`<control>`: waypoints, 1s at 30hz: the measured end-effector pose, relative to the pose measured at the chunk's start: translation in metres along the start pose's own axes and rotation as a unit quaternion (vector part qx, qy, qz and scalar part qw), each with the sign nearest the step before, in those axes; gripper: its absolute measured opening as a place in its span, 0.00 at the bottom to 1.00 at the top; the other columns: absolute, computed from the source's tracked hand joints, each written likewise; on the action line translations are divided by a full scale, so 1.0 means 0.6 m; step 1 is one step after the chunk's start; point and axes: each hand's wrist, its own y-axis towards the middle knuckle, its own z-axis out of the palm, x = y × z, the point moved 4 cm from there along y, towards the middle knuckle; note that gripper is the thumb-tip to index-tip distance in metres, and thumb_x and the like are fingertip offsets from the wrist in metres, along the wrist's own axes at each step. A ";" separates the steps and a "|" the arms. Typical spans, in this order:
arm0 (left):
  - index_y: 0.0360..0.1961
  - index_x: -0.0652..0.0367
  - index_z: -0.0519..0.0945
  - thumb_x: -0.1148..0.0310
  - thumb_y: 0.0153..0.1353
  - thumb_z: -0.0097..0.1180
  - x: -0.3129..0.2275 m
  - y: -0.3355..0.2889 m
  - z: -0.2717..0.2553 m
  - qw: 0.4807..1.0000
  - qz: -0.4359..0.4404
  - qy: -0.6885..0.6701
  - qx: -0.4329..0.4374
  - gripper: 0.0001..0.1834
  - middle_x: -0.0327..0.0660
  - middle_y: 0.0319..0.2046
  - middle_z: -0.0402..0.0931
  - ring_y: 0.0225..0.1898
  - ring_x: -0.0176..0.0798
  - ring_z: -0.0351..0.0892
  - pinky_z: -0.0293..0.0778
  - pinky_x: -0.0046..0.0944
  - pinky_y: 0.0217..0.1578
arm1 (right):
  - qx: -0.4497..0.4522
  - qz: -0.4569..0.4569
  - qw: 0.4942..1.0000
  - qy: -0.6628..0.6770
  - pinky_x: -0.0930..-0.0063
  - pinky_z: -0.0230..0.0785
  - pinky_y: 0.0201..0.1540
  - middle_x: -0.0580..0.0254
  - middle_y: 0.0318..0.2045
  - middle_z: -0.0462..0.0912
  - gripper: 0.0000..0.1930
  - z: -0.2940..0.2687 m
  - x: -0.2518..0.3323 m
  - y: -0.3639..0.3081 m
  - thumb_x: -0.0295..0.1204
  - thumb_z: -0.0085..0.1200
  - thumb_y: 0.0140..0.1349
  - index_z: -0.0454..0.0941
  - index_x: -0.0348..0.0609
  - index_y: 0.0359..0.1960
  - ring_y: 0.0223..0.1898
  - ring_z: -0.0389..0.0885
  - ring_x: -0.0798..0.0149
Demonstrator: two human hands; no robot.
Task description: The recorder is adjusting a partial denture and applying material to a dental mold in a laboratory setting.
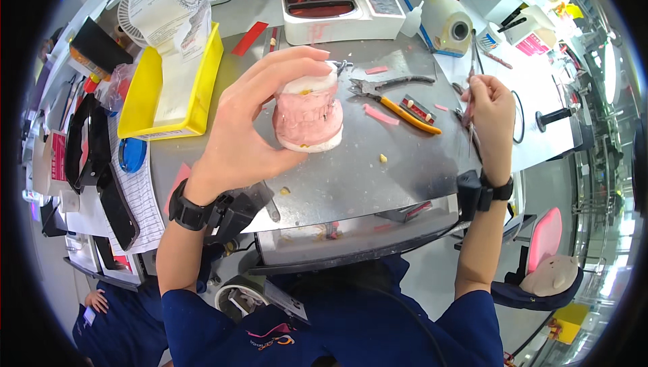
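Note:
My left hand (pixel 233 127) is closed around a dental model (pixel 307 120), thumb below and fingers over the top. The model has white plaster at top and bottom, with pink gums and a row of teeth between. A small metal piece juts out behind its top. Over the right part of the bench, my right hand (pixel 491 100) pinches a slim metal hand tool (pixel 473 63) upright, apart from the model. Pliers (pixel 405 112) with orange-and-black handles lie between the hands. Beside them are a strip of pink wax (pixel 381 114) and a small card of teeth (pixel 418 107).
A yellow tray (pixel 214 63) with papers stands left. At the back are a white wax heater (pixel 344 26) with red contents and a beige-and-blue device (pixel 449 26). An open drawer (pixel 358 242) juts toward me. Another person's hand (pixel 96 301) shows at lower left.

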 end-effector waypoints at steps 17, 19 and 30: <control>0.73 0.65 0.58 0.74 0.70 0.56 0.012 0.027 -0.033 0.962 -0.077 -0.261 -0.032 0.33 0.48 0.59 0.73 0.50 0.40 0.82 0.77 0.38 0.55 | 0.068 -0.142 0.975 0.155 0.81 0.72 0.49 0.52 0.58 0.79 0.18 0.041 -0.020 0.142 0.27 0.44 0.76 0.69 0.30 0.63 0.56 0.79 0.69; 0.72 0.65 0.58 0.73 0.70 0.56 0.021 0.022 -0.035 0.941 -0.095 -0.324 -0.017 0.33 0.48 0.58 0.73 0.48 0.39 0.82 0.78 0.38 0.53 | -0.027 -0.208 0.978 -0.012 0.81 0.73 0.47 0.54 0.53 0.83 0.18 0.033 -0.022 0.141 0.30 0.48 0.74 0.72 0.31 0.60 0.51 0.82 0.69; 0.64 0.66 0.66 0.70 0.70 0.57 0.057 -0.027 -0.045 0.953 -0.147 -0.259 -0.056 0.25 0.45 0.49 0.76 0.40 0.34 0.80 0.77 0.33 0.43 | -0.159 -0.154 0.975 -0.026 0.77 0.76 0.46 0.52 0.47 0.87 0.14 -0.018 -0.080 0.157 0.32 0.52 0.72 0.81 0.36 0.52 0.44 0.86 0.66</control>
